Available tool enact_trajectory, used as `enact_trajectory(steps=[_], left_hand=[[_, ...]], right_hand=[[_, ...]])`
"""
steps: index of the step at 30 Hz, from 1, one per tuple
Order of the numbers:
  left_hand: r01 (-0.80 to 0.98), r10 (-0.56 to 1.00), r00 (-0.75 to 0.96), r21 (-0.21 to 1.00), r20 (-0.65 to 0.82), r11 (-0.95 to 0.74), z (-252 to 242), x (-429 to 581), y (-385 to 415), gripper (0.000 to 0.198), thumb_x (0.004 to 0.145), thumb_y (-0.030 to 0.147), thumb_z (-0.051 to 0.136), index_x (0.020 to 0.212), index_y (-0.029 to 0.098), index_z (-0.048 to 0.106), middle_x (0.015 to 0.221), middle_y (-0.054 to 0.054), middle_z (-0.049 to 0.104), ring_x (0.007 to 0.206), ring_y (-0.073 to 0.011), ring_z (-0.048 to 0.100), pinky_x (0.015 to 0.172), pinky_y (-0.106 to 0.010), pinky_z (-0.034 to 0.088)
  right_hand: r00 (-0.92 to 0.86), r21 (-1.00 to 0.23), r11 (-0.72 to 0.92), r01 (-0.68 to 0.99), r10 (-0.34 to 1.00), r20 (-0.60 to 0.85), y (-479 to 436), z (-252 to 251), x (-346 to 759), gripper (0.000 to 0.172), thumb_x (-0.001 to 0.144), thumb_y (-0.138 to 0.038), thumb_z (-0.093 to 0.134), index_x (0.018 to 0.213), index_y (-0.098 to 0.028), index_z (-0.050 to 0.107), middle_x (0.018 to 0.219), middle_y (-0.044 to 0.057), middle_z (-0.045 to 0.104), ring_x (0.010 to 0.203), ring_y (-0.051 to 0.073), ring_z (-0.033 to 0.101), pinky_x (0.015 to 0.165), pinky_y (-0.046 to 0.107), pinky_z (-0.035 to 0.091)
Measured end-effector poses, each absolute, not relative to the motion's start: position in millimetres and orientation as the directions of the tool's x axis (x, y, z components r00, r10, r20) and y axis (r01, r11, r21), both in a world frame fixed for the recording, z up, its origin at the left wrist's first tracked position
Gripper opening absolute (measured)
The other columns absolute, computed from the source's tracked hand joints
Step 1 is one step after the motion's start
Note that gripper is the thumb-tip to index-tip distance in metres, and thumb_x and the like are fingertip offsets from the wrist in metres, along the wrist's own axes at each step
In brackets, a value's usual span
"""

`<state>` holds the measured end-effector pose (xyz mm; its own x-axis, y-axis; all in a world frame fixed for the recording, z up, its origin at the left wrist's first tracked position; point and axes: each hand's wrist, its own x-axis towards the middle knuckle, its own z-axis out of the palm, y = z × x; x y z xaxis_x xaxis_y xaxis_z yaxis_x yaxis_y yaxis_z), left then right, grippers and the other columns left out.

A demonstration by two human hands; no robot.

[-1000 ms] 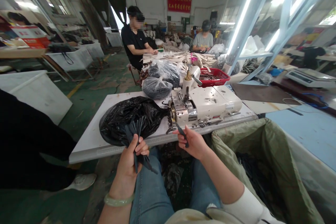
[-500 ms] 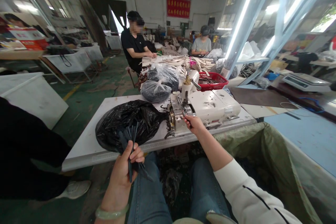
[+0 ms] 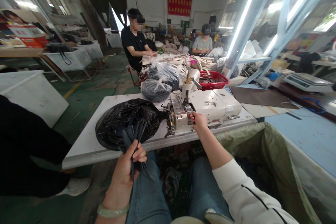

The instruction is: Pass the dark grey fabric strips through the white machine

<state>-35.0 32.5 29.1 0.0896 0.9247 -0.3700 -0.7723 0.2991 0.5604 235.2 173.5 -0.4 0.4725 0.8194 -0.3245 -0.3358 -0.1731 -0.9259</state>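
My left hand (image 3: 135,157) is closed around a bundle of dark strips (image 3: 132,136), their ends fanning out above the fist, in front of the table's edge. A full black plastic bag (image 3: 126,120) lies on the table just behind them. My right hand (image 3: 198,119) is at the front of a cream-coloured machine (image 3: 215,103), by its metal head (image 3: 181,112). Its fingers are pinched together; whatever they grip there is too small or hidden to make out. Dark scraps lie around the machine's base.
Clear plastic bags of dark pieces (image 3: 156,90) and a red basket (image 3: 213,80) stand behind the machine. A green cloth-lined bin (image 3: 273,143) sits to my right. At left are a white tub (image 3: 31,91) and a person's dark-clothed leg (image 3: 28,147). Two people work farther back.
My right hand has shifted slightly right along the machine's front. The strips in my left hand are spread a little wider, and that hand has barely moved.
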Motion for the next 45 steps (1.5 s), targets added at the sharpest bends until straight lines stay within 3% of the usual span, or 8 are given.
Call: enact_trajectory(steps=[6,9,13,19,23,27,37,45], left_hand=[[-0.649,0.940,0.078,0.698,-0.333,0.302,27.4,-22.7,29.8,0.026,0.066,0.026,0.079,0.067,0.009,0.060,0.047,0.008,0.038,0.041,0.0001,0.028,0.037,-0.012,0.029],[-0.592,0.952,0.062,0.756,-0.300,0.277,25.9,-13.6,29.6,0.025,0.066,0.026,0.078,0.068,0.008,0.061,0.048,0.007,0.040,0.042,0.0000,0.028,0.038,-0.012,0.027],[-0.539,0.956,0.098,0.793,-0.277,0.285,23.3,2.9,30.5,0.029,0.065,0.026,0.079,0.060,0.011,0.055,0.050,0.005,0.046,0.041,0.0002,0.028,0.038,-0.014,0.027],[-0.435,0.965,0.056,0.864,-0.255,0.253,21.2,29.5,23.5,0.027,0.063,0.029,0.078,0.062,0.011,0.058,0.053,0.000,0.057,0.038,-0.0013,0.033,0.038,-0.018,0.030],[-0.376,0.962,0.009,0.890,-0.273,0.256,22.5,32.9,17.0,0.027,0.061,0.031,0.079,0.068,0.011,0.062,0.055,-0.004,0.062,0.036,-0.0032,0.036,0.037,-0.020,0.031],[-0.399,0.956,-0.017,0.878,-0.293,0.262,23.3,18.8,16.0,0.027,0.063,0.029,0.078,0.075,0.009,0.065,0.058,-0.005,0.064,0.037,-0.0017,0.033,0.037,-0.018,0.029],[-0.487,0.964,0.062,0.835,-0.259,0.256,27.3,6.2,14.7,0.043,0.068,0.029,0.077,0.050,0.016,0.040,0.044,0.009,0.032,0.039,-0.0020,0.027,0.038,-0.017,0.026],[-0.527,0.961,0.038,0.812,-0.275,0.253,26.9,-0.6,17.8,0.041,0.066,0.027,0.079,0.053,0.016,0.041,0.045,0.009,0.032,0.039,-0.0013,0.026,0.037,-0.016,0.025]], right_hand=[[0.785,-0.985,-0.165,-0.039,0.605,-0.133,71.9,-29.2,342.4,0.020,0.079,-0.032,0.058,0.070,-0.014,0.061,0.063,0.010,0.064,0.059,0.021,0.060,0.051,0.028,0.043],[0.876,-0.693,-0.580,0.429,0.455,0.161,17.1,-50.0,400.6,0.033,0.075,-0.037,0.061,0.087,-0.007,0.067,0.086,0.025,0.067,0.085,0.038,0.064,0.067,0.041,0.046],[0.708,-0.675,-0.430,0.599,0.678,0.197,0.4,-40.6,390.5,0.041,0.081,-0.043,0.054,0.095,-0.007,0.068,0.091,0.022,0.069,0.088,0.037,0.063,0.078,0.045,0.045],[-0.159,-0.984,-0.110,-0.138,0.983,-0.087,29.3,5.2,222.5,0.044,0.078,-0.053,0.064,0.101,-0.017,0.069,0.088,0.007,0.070,0.074,0.020,0.065,0.064,0.029,0.049],[-0.149,-0.933,-0.112,-0.341,0.987,-0.064,35.2,9.3,158.8,0.031,0.075,-0.042,0.072,0.063,-0.014,0.066,0.054,-0.001,0.058,0.049,0.009,0.050,0.047,0.019,0.039],[-0.138,-0.768,-0.218,-0.602,0.976,-0.169,44.2,10.7,159.1,0.020,0.068,-0.032,0.079,0.074,-0.014,0.072,0.069,0.003,0.066,0.052,0.006,0.051,0.047,0.015,0.044],[-0.237,-0.695,-0.308,-0.650,0.951,-0.200,48.9,17.6,170.8,0.016,0.070,-0.022,0.074,0.080,-0.010,0.069,0.078,0.008,0.069,0.044,0.003,0.045,0.041,0.011,0.041],[-0.128,-0.790,-0.221,-0.572,0.975,-0.179,70.0,8.5,192.4,0.035,0.081,-0.050,0.060,0.073,-0.016,0.055,0.051,-0.008,0.031,0.039,0.004,0.024,0.034,0.014,0.021]])
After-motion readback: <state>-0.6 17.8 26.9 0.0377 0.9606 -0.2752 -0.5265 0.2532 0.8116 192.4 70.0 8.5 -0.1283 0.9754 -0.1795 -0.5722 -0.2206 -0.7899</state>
